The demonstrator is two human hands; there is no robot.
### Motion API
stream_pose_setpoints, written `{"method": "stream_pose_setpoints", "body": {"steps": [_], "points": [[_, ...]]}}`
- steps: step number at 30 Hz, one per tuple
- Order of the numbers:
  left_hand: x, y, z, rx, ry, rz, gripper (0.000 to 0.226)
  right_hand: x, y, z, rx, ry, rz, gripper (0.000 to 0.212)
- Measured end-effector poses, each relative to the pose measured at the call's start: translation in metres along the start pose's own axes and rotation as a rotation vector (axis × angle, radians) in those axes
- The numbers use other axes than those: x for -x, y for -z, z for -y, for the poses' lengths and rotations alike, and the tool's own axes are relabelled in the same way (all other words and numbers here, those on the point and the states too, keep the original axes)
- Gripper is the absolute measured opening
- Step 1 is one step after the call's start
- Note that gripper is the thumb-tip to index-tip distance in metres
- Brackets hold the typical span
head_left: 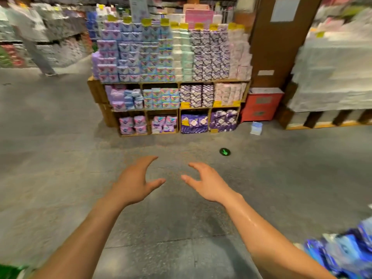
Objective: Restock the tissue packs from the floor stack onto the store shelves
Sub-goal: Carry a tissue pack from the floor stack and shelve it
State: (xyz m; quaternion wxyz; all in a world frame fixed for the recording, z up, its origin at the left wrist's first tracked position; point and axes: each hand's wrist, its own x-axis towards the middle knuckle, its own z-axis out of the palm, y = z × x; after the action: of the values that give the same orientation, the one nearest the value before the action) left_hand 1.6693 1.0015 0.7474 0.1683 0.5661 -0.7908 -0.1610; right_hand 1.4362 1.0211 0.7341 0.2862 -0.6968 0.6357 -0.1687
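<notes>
Both arms are out in front and both are empty: the left hand (136, 182) and the right hand (207, 184) hover side by side over the grey floor (60, 158), fingers spread and slightly bent, gripping nothing. Close by on the person's right, low down, sits a blurred heap of blue packs (342, 252), and I'd take that for the floor stack. So this looks like a gap between loads, and the next move probably calls for a turn and a two-handed reach down to that heap. Further on there's a green arrow sticker (224, 152) on the floor, then one loose pale-blue pack (256, 128) lying just off the bottom right corner of the wooden shelving (161, 82), in front of a red box (261, 104). The shelving is crammed with purple, blue and pink packs. Yellow price tags (185, 105) sit on its shelf edges, but every brand and price is smeared past reading, as is the white sheet (284, 10) on the brown pillar (281, 53).
</notes>
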Motion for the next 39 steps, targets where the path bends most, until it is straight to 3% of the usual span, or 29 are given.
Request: {"method": "stream_pose_setpoints", "body": {"steps": [5,11,17,23,31,36,39], "points": [[-0.122,-0.039,0.004,0.012,-0.111,0.103,0.078,-0.070,0.024,-0.063,0.029,-0.138,-0.008,0.071],[-0.296,-0.067,-0.009,-0.004,-0.308,0.236,0.076,-0.176,0.081,-0.120,0.034,-0.341,-0.130,0.070],[-0.453,-0.096,-0.057,-0.075,-0.470,0.328,0.077,-0.248,0.148,-0.178,-0.011,-0.482,-0.292,0.069],[-0.588,-0.172,-0.115,-0.060,-0.604,0.433,0.076,-0.318,0.203,-0.281,-0.050,-0.591,-0.361,0.072],[-0.800,-0.257,-0.217,-0.016,-0.588,0.490,0.074,-0.442,0.341,-0.447,-0.090,-0.624,-0.371,0.069],[-0.923,-0.293,-0.264,0.014,-0.543,0.505,0.075,-0.529,0.436,-0.515,0.044,-0.617,-0.288,0.067],[-0.995,-0.326,-0.279,0.039,-0.521,0.520,0.075,-0.583,0.469,-0.560,0.051,-0.592,-0.253,0.091]]}}
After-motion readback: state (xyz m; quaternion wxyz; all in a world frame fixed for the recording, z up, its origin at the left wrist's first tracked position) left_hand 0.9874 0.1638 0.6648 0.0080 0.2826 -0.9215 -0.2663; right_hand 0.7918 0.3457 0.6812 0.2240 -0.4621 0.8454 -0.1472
